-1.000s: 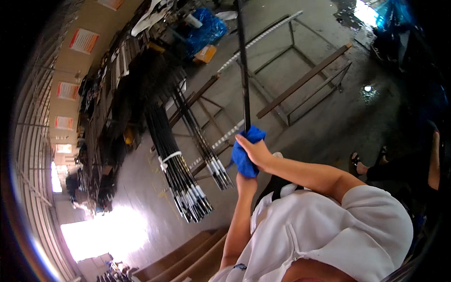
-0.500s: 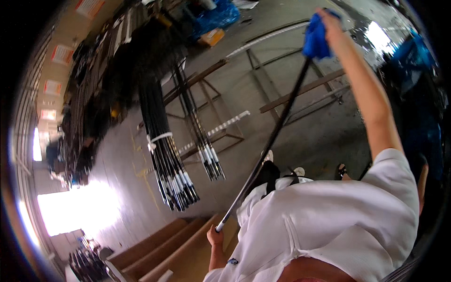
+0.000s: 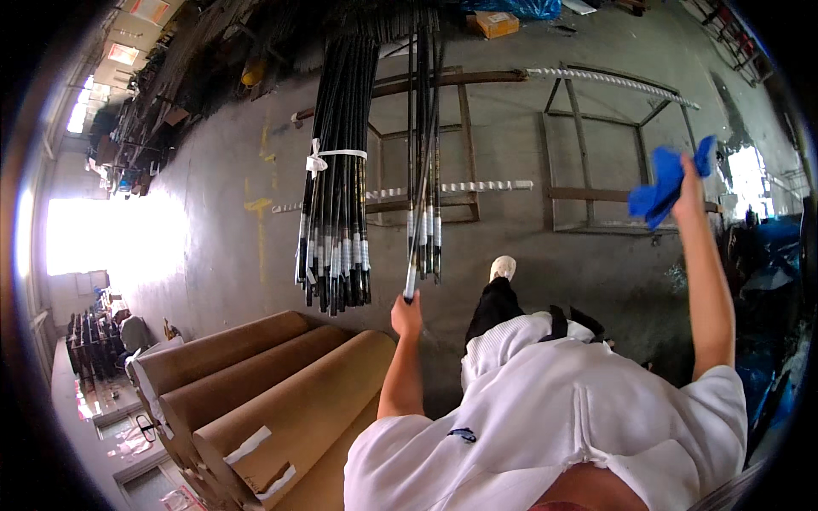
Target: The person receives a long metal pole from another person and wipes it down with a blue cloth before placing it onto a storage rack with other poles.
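My left hand [image 3: 407, 315] is closed around the near end of a long black rod [image 3: 414, 255] with a pale section by the grip. The rod slants slightly and reaches away over a small group of similar rods [image 3: 435, 228] resting on a metal stand. Out to the right, my right hand [image 3: 688, 194] grips a crumpled blue cloth [image 3: 658, 189], held apart from any rod. Left of the small group lies a thicker bundle of black rods [image 3: 334, 221], bound with a white tie [image 3: 341, 154]. The far rod ends merge into a dark area.
Large brown rolls [image 3: 281, 400] lie at the lower left. A low metal frame [image 3: 588, 194] stands at the right, near a white spiral-wrapped bar [image 3: 613, 83]. Farther back are a cardboard box [image 3: 497, 24] and blue plastic sheeting [image 3: 528, 7]. My shoe [image 3: 503, 268] shows on the floor.
The blue cloth was wrapped around the rod's far part and is now off it, at the right. My left hand has swung the rod over the small group. The view has turned.
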